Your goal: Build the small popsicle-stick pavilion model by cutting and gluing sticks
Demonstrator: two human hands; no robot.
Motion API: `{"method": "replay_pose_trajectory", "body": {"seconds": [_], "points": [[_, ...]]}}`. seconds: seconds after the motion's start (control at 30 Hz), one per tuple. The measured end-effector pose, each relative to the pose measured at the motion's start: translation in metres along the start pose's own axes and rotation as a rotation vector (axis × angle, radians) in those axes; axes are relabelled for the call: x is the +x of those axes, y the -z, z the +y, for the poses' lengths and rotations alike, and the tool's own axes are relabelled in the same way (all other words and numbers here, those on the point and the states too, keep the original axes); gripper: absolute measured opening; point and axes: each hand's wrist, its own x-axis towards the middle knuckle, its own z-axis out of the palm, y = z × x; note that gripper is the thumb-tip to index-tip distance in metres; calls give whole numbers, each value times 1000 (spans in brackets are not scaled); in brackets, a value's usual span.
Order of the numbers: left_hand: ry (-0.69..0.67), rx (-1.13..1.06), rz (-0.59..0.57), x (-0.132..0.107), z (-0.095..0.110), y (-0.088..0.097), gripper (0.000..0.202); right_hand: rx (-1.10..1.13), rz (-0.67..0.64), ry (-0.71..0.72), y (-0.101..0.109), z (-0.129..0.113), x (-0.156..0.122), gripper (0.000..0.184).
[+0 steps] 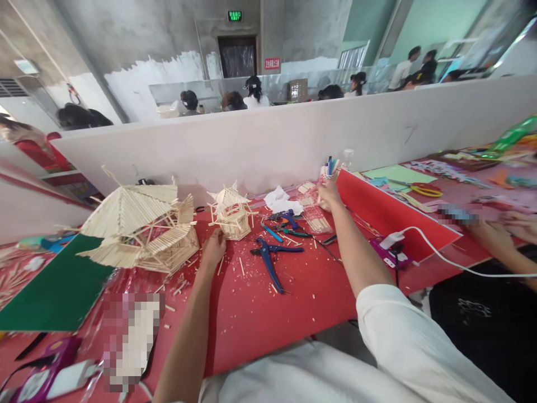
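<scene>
My left hand (pixel 213 250) rests on the red table (pixel 260 313) right at the base of a small stick-built pavilion model (pixel 231 213); its fingers look curled, touching the model's front edge. My right hand (pixel 328 192) reaches far across the table to a cluster of pens and markers (pixel 330 167) by the white partition, fingers closed around something there that I cannot make out. Just below that hand lie clear packets of wooden sticks (pixel 315 215).
A larger stick pavilion (pixel 140 228) stands at the left beside a green sheet (pixel 54 291). Blue pliers (pixel 271 258), a blue glue gun (pixel 286 217), tissue (pixel 280 200) and stick scraps litter the middle. Another person's forearm (pixel 499 246) is at the right, near a white cable (pixel 444 252).
</scene>
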Motion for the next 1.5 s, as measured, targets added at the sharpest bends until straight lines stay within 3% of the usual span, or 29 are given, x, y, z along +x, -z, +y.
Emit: {"method": "replay_pose_trajectory", "body": {"seconds": [0.1, 0.27, 0.4, 0.5, 0.57, 0.7, 0.77, 1.0, 1.13, 1.37, 1.5], "points": [[0, -15, 5, 0, 0, -1, 36, 89, -196, 34, -3, -17, -23, 30], [-11, -49, 11, -1, 2, 1, 36, 181, -586, 89, -30, -37, -100, 35], [-23, -73, 54, -9, 4, 15, 36, 214, -1147, 152, -53, -51, -149, 41], [-31, -87, 78, -27, 6, 29, 31, 193, -1337, 273, -72, -69, -164, 36], [-57, -138, 47, -42, 8, 37, 37, 221, -1291, 358, -87, -81, -172, 31], [35, -682, -50, -67, 15, 39, 50, 335, -1172, 455, -117, -94, -193, 25], [111, -844, -20, -71, 18, 37, 46, 391, -1148, 434, -126, -93, -203, 24], [229, -1051, 170, -65, 16, 37, 46, 442, -1185, 376, -137, -82, -222, 25], [271, -1209, 184, -63, 17, 36, 47, 557, -1150, 353, -144, -82, -227, 29], [261, -1095, 72, -70, 25, 23, 51, 589, -1088, 331, -146, -82, -227, 23], [201, -831, -5, -63, 26, 31, 50, 556, -1080, 319, -146, -82, -227, 19]]}}
